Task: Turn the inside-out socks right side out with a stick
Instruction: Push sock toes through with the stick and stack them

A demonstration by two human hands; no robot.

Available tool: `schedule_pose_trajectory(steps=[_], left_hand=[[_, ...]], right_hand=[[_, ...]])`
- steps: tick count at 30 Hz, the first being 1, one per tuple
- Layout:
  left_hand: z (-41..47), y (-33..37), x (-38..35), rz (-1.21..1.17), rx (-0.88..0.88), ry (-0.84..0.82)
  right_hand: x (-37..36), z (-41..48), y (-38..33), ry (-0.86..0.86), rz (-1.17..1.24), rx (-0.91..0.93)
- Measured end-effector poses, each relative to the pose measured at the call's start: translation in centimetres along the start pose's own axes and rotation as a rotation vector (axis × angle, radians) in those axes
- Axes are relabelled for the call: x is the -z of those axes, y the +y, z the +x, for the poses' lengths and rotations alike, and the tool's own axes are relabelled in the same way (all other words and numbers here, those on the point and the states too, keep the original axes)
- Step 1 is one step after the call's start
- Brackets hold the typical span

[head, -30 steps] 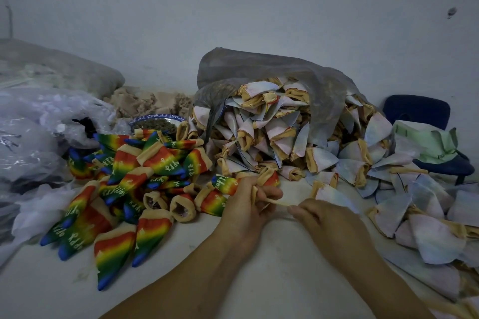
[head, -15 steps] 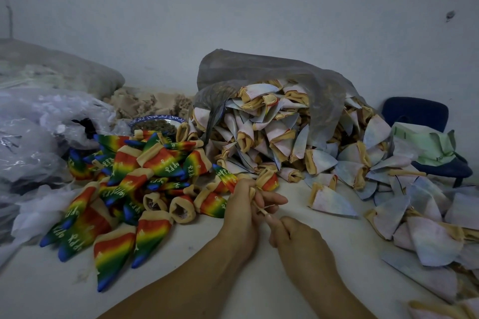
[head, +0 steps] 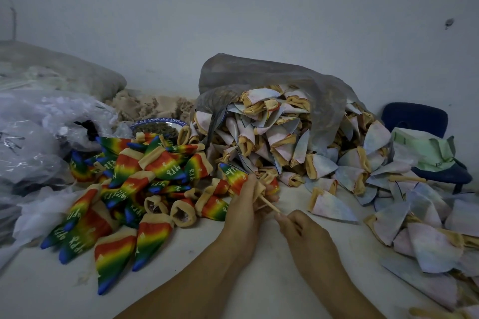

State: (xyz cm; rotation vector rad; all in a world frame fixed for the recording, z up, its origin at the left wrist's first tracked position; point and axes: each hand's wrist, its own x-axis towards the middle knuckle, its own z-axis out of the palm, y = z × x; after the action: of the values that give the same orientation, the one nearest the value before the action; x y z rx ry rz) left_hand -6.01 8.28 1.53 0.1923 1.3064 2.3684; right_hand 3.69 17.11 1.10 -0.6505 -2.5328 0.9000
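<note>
My left hand grips a rainbow sock by its beige cuff, the colourful toe pointing up and left. A thin wooden stick runs from that cuff down to my right hand, which pinches the stick's near end. Left of my hands lies a pile of rainbow socks, right side out. Pale, inside-out socks spill from a grey plastic bag behind my hands and spread to the right.
Crumpled clear plastic bags fill the left side. A blue-rimmed bowl sits behind the rainbow pile. A dark blue chair with pale green cloth on it stands at the right. The white table meets a white wall behind.
My right hand moved left toward my left hand, pushing the stick into the sock, then drew back a little. The sock's rainbow toe now shows above my left hand.
</note>
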Motion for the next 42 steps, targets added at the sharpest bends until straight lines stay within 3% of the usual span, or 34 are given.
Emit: schedule_pose_trajectory(steps=[7, 12, 19, 24, 32, 37, 42], left_hand=[[0.4, -0.2, 0.9, 0.135, -0.132, 0.041], [0.3, 0.1, 0.9, 0.180, -0.099, 0.062], [-0.1, 0.5, 0.8, 0.122, -0.119, -0.028], [0.1, 0.6, 0.9, 0.096, -0.108, 0.040], [0.5, 0.3, 1.2, 0.214, -0.137, 0.072], [0.4, 0.5, 1.5, 0.209, -0.114, -0.013], [0.5, 0.0, 1.4, 0.391, -0.175, 0.020]], right_hand=[[1.0, 1.1, 1.4, 0.150, 0.084, 0.041], [1.0, 1.6, 2.0, 0.116, 0.033, 0.080], [0.9, 1.6, 2.3, 0.104, -0.017, 0.119], [0.6, 1.4, 2.1, 0.081, -0.028, 0.137], [0.8, 1.3, 1.9, 0.090, -0.123, 0.116], [1.2, 1.3, 1.6, 0.074, -0.155, 0.107], [1.8, 1.5, 2.0, 0.059, -0.187, 0.125]])
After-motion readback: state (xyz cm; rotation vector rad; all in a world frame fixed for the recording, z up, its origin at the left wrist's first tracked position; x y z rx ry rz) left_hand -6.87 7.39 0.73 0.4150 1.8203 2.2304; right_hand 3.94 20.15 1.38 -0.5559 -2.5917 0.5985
